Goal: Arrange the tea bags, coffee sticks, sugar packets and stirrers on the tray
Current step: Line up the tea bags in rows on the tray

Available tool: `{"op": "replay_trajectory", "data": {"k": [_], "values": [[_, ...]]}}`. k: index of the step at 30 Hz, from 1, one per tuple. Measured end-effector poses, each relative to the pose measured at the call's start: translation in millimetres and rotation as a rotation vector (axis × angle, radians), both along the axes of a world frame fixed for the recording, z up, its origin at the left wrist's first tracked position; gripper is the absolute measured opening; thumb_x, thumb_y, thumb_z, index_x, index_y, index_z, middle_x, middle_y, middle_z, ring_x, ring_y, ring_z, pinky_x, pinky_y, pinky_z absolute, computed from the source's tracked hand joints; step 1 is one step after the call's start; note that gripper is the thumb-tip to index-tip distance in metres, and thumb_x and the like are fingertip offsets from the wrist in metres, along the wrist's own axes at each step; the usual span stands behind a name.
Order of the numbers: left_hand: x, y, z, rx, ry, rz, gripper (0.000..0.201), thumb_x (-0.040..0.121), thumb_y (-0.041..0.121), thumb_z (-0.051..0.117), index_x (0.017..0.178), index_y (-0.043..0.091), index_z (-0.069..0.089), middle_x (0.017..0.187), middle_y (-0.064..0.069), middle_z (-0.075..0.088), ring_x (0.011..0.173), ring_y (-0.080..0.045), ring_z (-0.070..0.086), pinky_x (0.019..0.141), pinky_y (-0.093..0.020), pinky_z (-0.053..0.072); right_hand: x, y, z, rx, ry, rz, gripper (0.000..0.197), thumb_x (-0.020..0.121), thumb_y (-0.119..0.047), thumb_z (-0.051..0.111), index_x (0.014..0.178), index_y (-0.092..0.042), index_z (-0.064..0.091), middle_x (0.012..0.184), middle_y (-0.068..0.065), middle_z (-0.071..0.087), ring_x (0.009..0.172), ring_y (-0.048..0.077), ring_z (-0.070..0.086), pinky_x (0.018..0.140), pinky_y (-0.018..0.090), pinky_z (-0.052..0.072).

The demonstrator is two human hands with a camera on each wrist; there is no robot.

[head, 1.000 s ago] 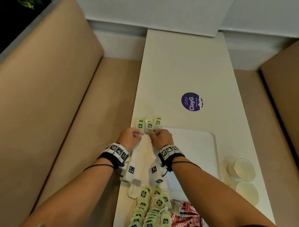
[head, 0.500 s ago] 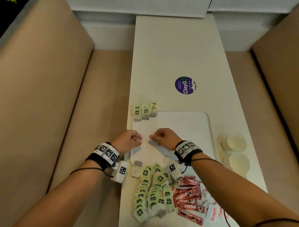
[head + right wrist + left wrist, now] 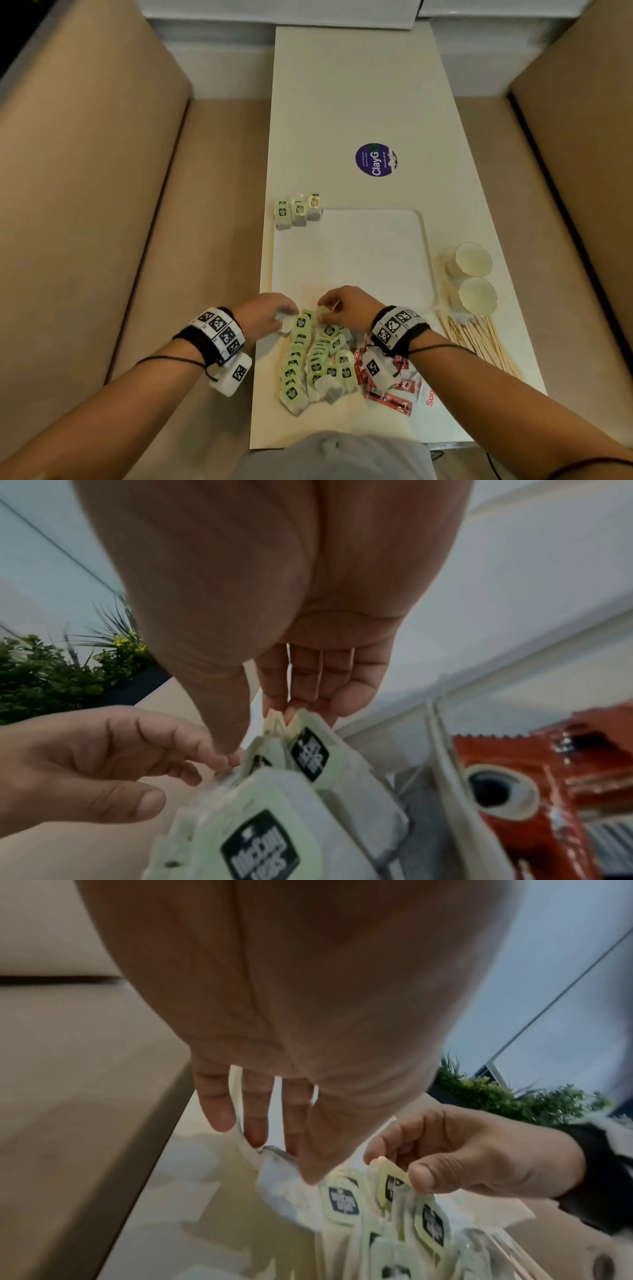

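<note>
A white tray (image 3: 376, 260) lies mid-table. Three green-tagged tea bags (image 3: 298, 210) stand in a row at its far left corner. A pile of tea bags (image 3: 315, 363) lies just in front of the tray's near edge. My left hand (image 3: 286, 317) is at the pile's far left end and pinches a white tea bag (image 3: 277, 1185) between thumb and fingers. My right hand (image 3: 323, 308) pinches a tea bag (image 3: 308, 748) by its green tag at the pile's far end. Red coffee sticks (image 3: 387, 397) and white sugar packets (image 3: 428, 394) lie right of the pile, partly under my right wrist.
Wooden stirrers (image 3: 476, 339) are fanned out near the table's right edge. Two paper cups (image 3: 474, 262) (image 3: 478, 298) stand right of the tray. A purple sticker (image 3: 375, 160) is on the table beyond the tray. Beige bench seats flank the narrow table.
Both hands drew back from the three tea bags at the tray's far left corner to the pile at the near edge, and each now pinches a tea bag.
</note>
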State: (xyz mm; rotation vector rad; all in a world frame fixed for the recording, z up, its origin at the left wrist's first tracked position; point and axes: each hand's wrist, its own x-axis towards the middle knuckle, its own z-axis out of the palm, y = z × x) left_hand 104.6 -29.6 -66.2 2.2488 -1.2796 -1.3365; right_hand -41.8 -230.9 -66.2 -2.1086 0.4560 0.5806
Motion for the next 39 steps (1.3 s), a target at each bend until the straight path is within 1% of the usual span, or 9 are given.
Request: {"op": "replay_trajectory", "data": {"k": [3,7,11,17,23,26,30,34,39], "values": [[-4.6,-1.5,-2.2,0.058,-0.079,-0.159,0.062,0.084,-0.014,0.051,0.139,0.015,0.055,0.148,-0.005,0.046,0.14,-0.021,0.039,0.116,-0.031,0.03,-5.0,6.3,3.5,-0.018,-0.006,0.019,0.037,0.088,-0.028,0.076,0.123,-0.021,0.068,0.11,-0.003,0.069,0.095,0.012,0.066,0.086,0.025,0.051],[-11.1,3.0,-10.1,0.087,-0.192,-0.25,0.067,0.082,-0.011,0.054,0.141,0.02,0.051,0.151,-0.002,0.038,0.138,-0.024,0.036,0.112,-0.037,0.036,-11.7,11.6,8.4,-0.03,-0.002,0.043,0.032,0.089,-0.018,0.073,0.121,-0.019,0.068,0.112,-0.001,0.07,0.095,0.014,0.067,0.085,0.029,0.055],[-15.6,4.6,-12.7,-0.018,-0.219,-0.059,0.04,0.09,0.001,0.062,0.127,0.016,0.062,0.135,0.0,0.055,0.125,-0.019,0.051,0.101,-0.024,0.038,-19.7,14.3,10.4,-0.057,-0.02,0.049,0.027,0.093,-0.018,0.07,0.119,-0.018,0.069,0.112,0.0,0.071,0.097,0.015,0.067,0.073,0.021,0.05],[-18.5,3.7,0.8,-0.148,-0.226,0.13,0.017,0.097,0.014,0.06,0.11,0.01,0.071,0.108,0.0,0.07,0.096,-0.012,0.062,0.07,-0.006,0.036,-29.5,16.6,14.3,-0.055,-0.039,-0.008,0.024,0.092,-0.02,0.07,0.116,-0.017,0.071,0.107,0.0,0.072,0.094,0.015,0.067,0.082,0.027,0.053],[-20.4,7.2,16.3,-0.198,-0.172,0.196,0.014,0.095,0.024,0.064,0.093,0.014,0.074,0.084,0.007,0.068,0.074,-0.009,0.06,0.061,-0.018,0.04,-38.5,15.8,21.1,-0.029,-0.065,-0.057,0.02,0.092,-0.015,0.067,0.111,-0.015,0.073,0.099,0.0,0.072,0.081,0.012,0.067,0.078,0.032,0.059],[-23.8,3.9,24.0,-0.238,-0.066,0.303,0.025,0.097,0.029,0.06,0.094,0.009,0.075,0.091,0.002,0.075,0.083,-0.016,0.068,0.074,-0.03,0.055,-42.1,14.0,23.5,-0.047,-0.097,-0.063,0.017,0.091,-0.016,0.067,0.107,-0.018,0.073,0.096,-0.004,0.071,0.081,0.01,0.066,0.079,0.031,0.057],[-32.7,-6.0,36.1,-0.25,0.08,0.387,0.026,0.104,0.029,0.045,0.1,0.021,0.07,0.085,0.011,0.065,0.077,0.002,0.059,0.073,-0.027,0.047,-44.2,12.5,28.7,-0.056,-0.134,-0.078,0.016,0.088,-0.017,0.068,0.103,-0.02,0.073,0.095,-0.006,0.071,0.086,0.01,0.067,0.078,0.026,0.055],[-41.3,-9.1,39.9,-0.256,0.214,0.466,0.032,0.088,0.047,0.041,0.083,0.026,0.063,0.094,-0.004,0.067,0.09,-0.022,0.062,0.086,-0.051,0.052,-44.4,13.3,28.6,-0.087,-0.148,-0.057,0.011,0.089,-0.02,0.069,0.099,-0.021,0.072,0.09,-0.008,0.069,0.084,0.011,0.064,0.078,0.026,0.053],[-50.8,-16.7,48.9,-0.276,0.262,0.449,0.028,0.099,0.03,0.04,0.088,0.019,0.063,0.089,0.003,0.066,0.087,-0.016,0.06,0.081,-0.045,0.053,-46.3,18.0,24.5,-0.112,-0.137,-0.025,0.009,0.088,-0.022,0.07,0.097,-0.02,0.071,0.084,-0.008,0.065,0.082,0.016,0.065,0.077,0.031,0.054]]}}
